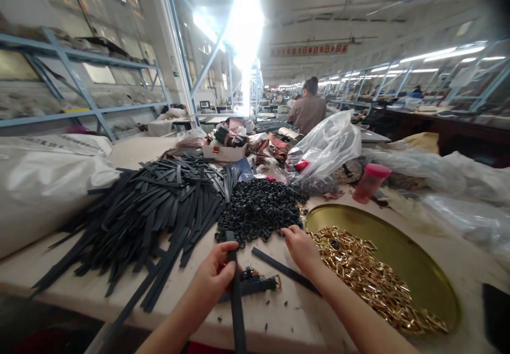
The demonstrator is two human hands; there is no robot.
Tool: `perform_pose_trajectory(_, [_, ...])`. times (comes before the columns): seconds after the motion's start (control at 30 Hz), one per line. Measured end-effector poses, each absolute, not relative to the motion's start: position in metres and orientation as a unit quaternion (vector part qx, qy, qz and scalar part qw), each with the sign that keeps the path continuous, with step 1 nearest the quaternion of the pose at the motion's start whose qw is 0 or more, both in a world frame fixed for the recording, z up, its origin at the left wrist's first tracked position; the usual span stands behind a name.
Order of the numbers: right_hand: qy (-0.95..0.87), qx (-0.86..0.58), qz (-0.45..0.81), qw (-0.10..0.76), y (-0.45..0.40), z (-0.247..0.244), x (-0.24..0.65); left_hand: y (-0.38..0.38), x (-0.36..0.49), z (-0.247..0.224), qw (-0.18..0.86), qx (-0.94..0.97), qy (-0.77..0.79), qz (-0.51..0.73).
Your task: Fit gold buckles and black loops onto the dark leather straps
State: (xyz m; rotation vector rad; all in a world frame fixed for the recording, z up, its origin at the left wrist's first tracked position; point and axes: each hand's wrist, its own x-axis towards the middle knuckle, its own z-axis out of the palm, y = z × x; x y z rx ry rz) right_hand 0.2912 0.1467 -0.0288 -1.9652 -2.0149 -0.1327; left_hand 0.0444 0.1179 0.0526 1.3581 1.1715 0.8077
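My left hand (218, 269) is closed on a black strap (236, 311) near the table's front edge. My right hand (299, 245) reaches to the near right side of a pile of small black loops (263, 205), its fingers pinched together; anything between them is too small to make out. A loose black strip (282, 269) lies under my right wrist. Between my hands, finished-looking black straps with gold buckles (258, 286) lie on the table. A large heap of black strips (155, 205) spreads out on the left.
A round gold tray (422, 264) holds many gold buckles (362, 269) on the right. Behind it stand a pink-lidded jar (370, 183) and a clear plastic bag (326, 147). A white sack (48, 184) sits far left. A person (308, 107) is farther back.
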Motion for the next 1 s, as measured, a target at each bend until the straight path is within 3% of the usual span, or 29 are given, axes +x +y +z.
perform_pose_trajectory(0.3, [-0.739,-0.668,-0.049,0.070,0.170,-0.037,0.307,0.089,0.062,0.020,0.697,0.458,0.459,0.306])
perform_pose_trajectory(0.53, [-0.730,-0.675,-0.010,0.107,0.182,-0.038,0.300,0.097,0.068,0.005,0.730,0.420,0.466,0.273])
perform_pose_trajectory(0.77, [-0.677,-0.679,0.112,0.262,0.144,-0.024,0.281,0.092,0.069,0.010,0.764,0.366,0.478,0.232])
perform_pose_trajectory(0.8, [-0.651,-0.672,0.179,0.304,0.132,-0.020,0.275,0.089,0.071,0.011,0.768,0.366,0.471,0.232])
perform_pose_trajectory(0.9, [-0.396,-0.555,0.537,0.497,0.096,-0.009,0.252,0.083,0.077,0.014,0.760,0.404,0.446,0.245])
perform_pose_trajectory(1.0, [-0.151,-0.425,0.670,0.590,0.071,0.000,0.234,0.075,0.083,0.013,0.725,0.463,0.433,0.269])
